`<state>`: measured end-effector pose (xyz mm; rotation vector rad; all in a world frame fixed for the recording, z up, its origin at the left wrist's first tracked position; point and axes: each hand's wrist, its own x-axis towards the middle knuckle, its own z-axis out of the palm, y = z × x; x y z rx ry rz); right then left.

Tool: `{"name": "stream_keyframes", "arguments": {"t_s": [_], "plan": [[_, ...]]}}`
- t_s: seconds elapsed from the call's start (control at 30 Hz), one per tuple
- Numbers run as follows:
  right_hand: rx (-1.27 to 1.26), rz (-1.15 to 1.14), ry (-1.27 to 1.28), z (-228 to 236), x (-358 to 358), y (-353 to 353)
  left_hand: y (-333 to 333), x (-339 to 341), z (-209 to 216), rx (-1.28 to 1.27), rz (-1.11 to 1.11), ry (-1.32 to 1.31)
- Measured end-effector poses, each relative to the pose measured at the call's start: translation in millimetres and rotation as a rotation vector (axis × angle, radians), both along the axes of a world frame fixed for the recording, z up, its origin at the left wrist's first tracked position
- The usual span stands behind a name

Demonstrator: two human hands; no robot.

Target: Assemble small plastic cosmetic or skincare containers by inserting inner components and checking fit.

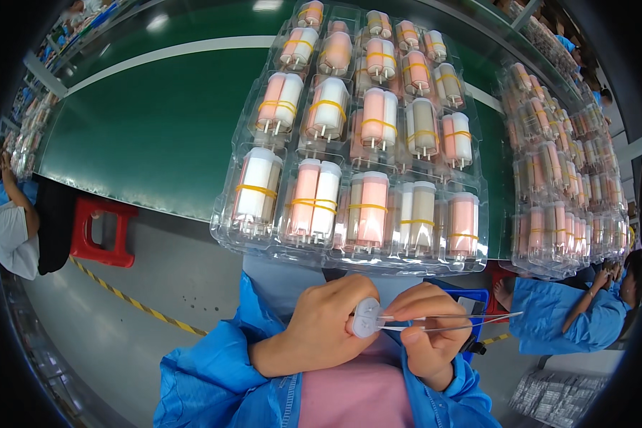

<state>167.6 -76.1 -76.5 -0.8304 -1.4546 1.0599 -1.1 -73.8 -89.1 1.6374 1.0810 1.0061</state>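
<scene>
My left hand (332, 321) is closed around a small cylinder bundle, of which only the greyish-white double-lobed end (366, 318) shows; the rest is hidden by my fingers. In my right hand (428, 328), thumb and fingers pinch a pair of thin metal tweezers (481, 318). Their two arms meet at the far right, and the other ends are close to the bundle's end; whether they touch it I cannot tell. Just beyond my hands, a stack of clear plastic trays (292, 250) holds pink, white and grey cylinder bundles (312, 196) with yellow rubber bands and short white pins.
The trays stand on a green worktable (150, 135). More loaded trays (549, 214) stand at the right. A blue bin (478, 303) is beside my right hand. Red stools (103, 232) and seated people (571, 307) are at both sides. Yellow-black tape (135, 303) marks the grey floor.
</scene>
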Motion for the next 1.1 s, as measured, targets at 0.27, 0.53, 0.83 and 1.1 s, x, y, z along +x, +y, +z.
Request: {"name": "stream_keyframes", "arguments": {"t_s": [0.27,0.53,0.83,1.1], "plan": [[-0.026,-0.047,0.081,-3.3,1.3,5.6,-1.5,1.7,0.1,-0.028,-0.193,-0.154],[0.04,0.081,0.083,-2.2,-3.6,9.9,-9.1,13.7,-14.1,-0.312,-0.095,-0.411],[0.085,0.096,-0.1,9.2,3.2,6.7,-2.4,7.5,-6.4,-0.166,-0.041,-0.234],[0.078,0.114,-0.18,9.5,1.3,7.6,-2.3,7.9,-5.5,-0.053,0.023,-0.172]]}}
